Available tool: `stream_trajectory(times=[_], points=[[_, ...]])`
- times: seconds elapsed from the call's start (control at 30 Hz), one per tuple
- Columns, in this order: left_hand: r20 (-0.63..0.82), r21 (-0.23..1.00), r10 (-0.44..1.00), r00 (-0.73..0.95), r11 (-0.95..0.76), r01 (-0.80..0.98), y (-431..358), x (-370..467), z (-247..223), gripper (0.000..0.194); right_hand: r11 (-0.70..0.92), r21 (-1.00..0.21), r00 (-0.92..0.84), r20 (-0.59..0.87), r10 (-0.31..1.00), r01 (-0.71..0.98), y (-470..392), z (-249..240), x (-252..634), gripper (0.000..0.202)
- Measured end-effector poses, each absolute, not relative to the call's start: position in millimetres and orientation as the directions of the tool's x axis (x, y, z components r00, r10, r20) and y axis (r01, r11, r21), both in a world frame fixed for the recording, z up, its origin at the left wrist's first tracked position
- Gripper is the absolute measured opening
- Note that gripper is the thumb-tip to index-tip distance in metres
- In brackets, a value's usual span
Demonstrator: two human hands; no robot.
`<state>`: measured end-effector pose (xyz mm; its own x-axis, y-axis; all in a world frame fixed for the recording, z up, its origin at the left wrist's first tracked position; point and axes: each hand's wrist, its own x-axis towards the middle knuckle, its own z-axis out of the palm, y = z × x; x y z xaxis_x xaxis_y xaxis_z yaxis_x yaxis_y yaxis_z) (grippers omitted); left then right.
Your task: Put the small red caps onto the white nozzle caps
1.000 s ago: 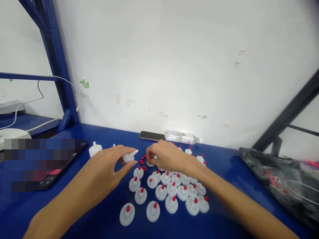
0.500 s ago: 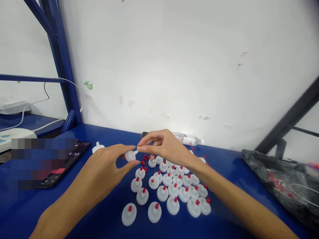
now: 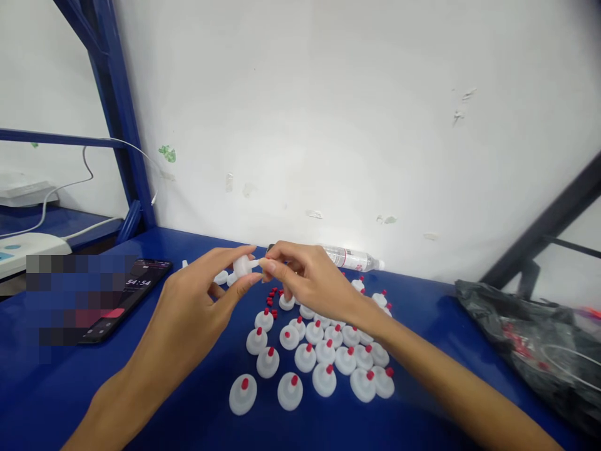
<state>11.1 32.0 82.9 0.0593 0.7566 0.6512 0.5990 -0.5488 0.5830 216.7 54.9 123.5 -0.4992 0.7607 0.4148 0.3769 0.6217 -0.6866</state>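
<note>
Thumb and fingers of my left hand (image 3: pixel 206 294) grip a white plastic cap (image 3: pixel 243 267) by its round base, its thin spout pointing right. At the spout's tip, my right hand (image 3: pixel 305 275) is pinched closed; whatever lies between its fingertips is too small to make out. Below the hands, several white caps with red tips (image 3: pixel 290 391) stand on the blue table (image 3: pixel 188 401). Small loose red pieces (image 3: pixel 271 297) lie just under my right fingertips. Behind my left hand are a few white caps without red tips (image 3: pixel 221 277), partly hidden.
A phone (image 3: pixel 129 300) lies at the left near a white power strip (image 3: pixel 28 254). At the back, a clear bottle (image 3: pixel 352 258) lies on its side before the wall. A black plastic bag (image 3: pixel 521 338) with red pieces sits at the right. Blue metal posts rise at the left.
Both hands have moved up slightly with the white cap, which has turned so its spout points more to the right. White caps behind my left hand show more now.
</note>
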Motion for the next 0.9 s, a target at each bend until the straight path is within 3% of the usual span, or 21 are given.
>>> stream_trajectory(times=[0.13,0.27,0.4,0.63,0.9], points=[[0.724,0.486,0.678,0.125,-0.63,0.605,33.1,12.8,79.2,0.047,0.732,-0.444,-0.532,0.504,0.681,0.516,47.3,125.0,213.7,0.036],[0.762,0.405,0.625,0.169,-0.664,0.628,31.7,12.2,80.2,0.043,0.738,-0.388,-0.565,0.477,0.673,0.552,44.5,124.0,211.8,0.036],[0.794,0.336,0.579,0.186,-0.672,0.66,27.7,10.6,81.4,0.04,0.738,-0.388,-0.58,0.457,0.674,0.552,43.9,122.4,211.1,0.033],[0.798,0.355,0.585,0.145,-0.651,0.671,21.4,14.0,79.1,0.035,0.717,-0.429,-0.598,0.397,0.696,0.55,39.9,131.0,213.9,0.035],[0.856,0.248,0.489,0.17,-0.675,0.695,15.3,19.0,88.3,0.023,0.698,-0.524,-0.581,0.402,0.708,0.488,36.4,130.3,211.4,0.04]])
